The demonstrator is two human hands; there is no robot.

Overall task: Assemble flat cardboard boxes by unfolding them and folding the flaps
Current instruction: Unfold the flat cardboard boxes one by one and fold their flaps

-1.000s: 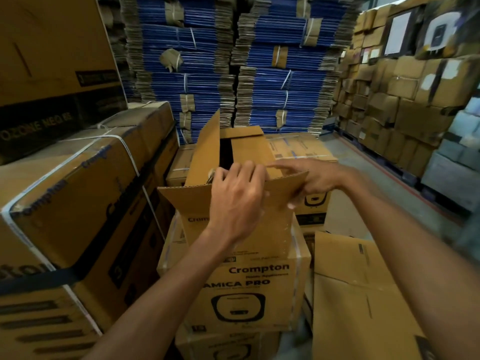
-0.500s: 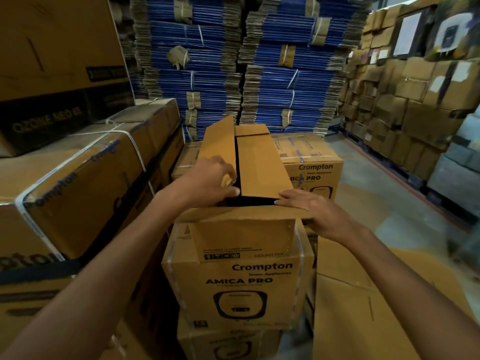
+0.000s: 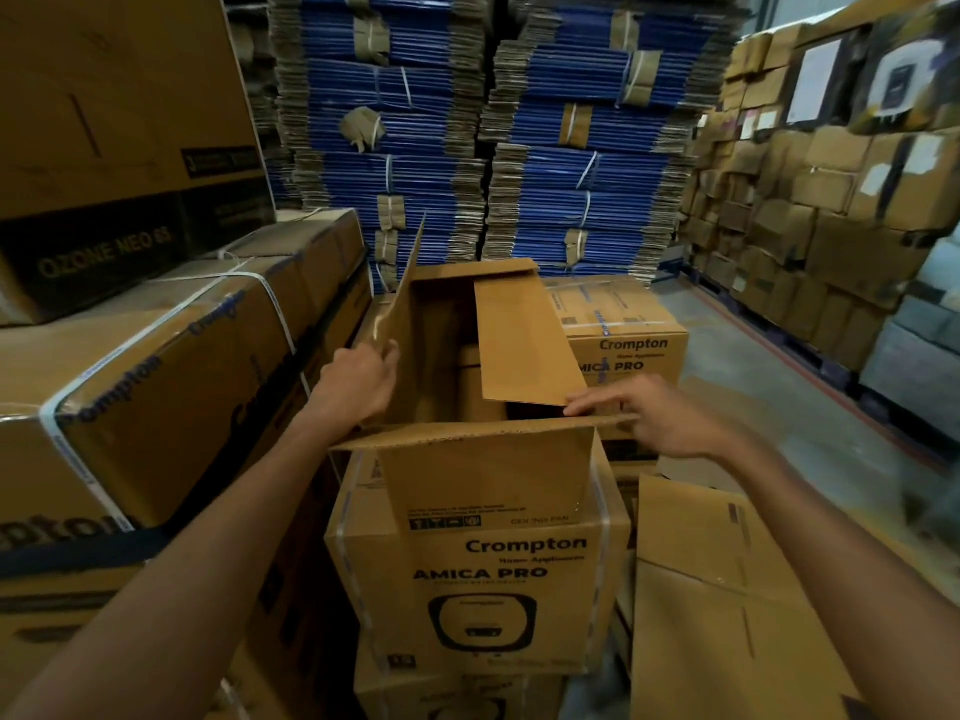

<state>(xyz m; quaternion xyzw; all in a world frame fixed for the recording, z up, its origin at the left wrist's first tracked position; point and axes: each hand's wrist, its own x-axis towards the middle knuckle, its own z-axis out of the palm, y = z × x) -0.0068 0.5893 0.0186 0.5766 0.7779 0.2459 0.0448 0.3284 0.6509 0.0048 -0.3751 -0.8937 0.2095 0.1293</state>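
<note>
The box [image 3: 483, 470] stands open on a printed carton [image 3: 478, 621] in the middle. The left hand [image 3: 358, 379] pinches the tall left flap [image 3: 402, 304]. The right hand [image 3: 654, 415], fingers loose, touches the right flap [image 3: 524, 345]. The cardboard looks light and bendy, so hold flaps by their edges.

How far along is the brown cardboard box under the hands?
Done: the brown cardboard box stands unfolded on the printed Crompton carton, and its right flap is folded inward. In hand: the left hand holds the upright left flap; the right hand touches the right flap's near corner with straight fingers. Left: the left flap and the outward-hanging near flap are not yet folded in.
</note>
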